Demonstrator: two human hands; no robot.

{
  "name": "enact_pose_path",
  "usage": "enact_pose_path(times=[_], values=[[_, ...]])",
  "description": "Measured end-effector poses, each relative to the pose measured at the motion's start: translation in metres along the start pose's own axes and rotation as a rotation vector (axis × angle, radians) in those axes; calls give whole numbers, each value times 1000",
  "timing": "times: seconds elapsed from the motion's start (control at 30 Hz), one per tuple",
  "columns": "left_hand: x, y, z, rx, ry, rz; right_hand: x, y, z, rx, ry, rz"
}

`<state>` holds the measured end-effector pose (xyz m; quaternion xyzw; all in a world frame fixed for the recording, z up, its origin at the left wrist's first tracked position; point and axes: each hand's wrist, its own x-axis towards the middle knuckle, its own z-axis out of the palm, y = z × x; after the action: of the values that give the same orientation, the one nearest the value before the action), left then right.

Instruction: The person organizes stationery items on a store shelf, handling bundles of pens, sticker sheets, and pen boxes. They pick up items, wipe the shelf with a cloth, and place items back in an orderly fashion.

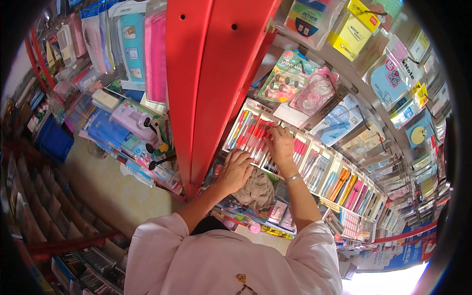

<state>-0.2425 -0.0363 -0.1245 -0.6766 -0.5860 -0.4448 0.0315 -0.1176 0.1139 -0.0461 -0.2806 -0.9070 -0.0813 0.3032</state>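
Before me a white compartment tray [262, 162] holds pens, many with red caps or red parts. My right hand [281, 144], with a silver bangle [293, 178] at the wrist, reaches over the red pens [254, 138]. Its fingertips are bent down among their far ends, and whether they grip a pen is hidden. My left hand [235, 171] lies across the tray's near left edge, thumb apart from the fingers, with nothing visible in it. Just below the tray, between my forearms, is a crumpled brown cloth [255, 190].
A red metal upright [206, 73] stands close on my left. More pen compartments [343, 180] run off to the right. Packaged stationery [337, 120] hangs on hooks above them. Left of the upright are pencil cases [131, 51] and a shelf of packaged goods [125, 121].
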Motion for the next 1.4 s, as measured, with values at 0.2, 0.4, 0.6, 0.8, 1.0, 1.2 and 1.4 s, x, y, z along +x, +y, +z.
enact_pose_path(times=[0.2,0.4,0.6,0.8,1.0,1.2,1.4], values=[[-7,-2,-8,-184,2,-103,-8,7,-3,29,-11,-112],[-22,10,-12,15,-84,-38,0,14,-6,83,-72,-167],[-20,8,-13,-5,-117,-69,-3,6,-9,67,-4,-139],[-19,11,-13,38,-135,-146,26,-17,-4,110,14,-158],[-21,11,-12,75,-179,-178,43,-13,28,-104,-33,-90],[-25,8,-5,132,-97,-157,47,-13,24,269,33,-68],[-22,10,-10,107,-128,-160,16,-16,14,1069,70,446]])
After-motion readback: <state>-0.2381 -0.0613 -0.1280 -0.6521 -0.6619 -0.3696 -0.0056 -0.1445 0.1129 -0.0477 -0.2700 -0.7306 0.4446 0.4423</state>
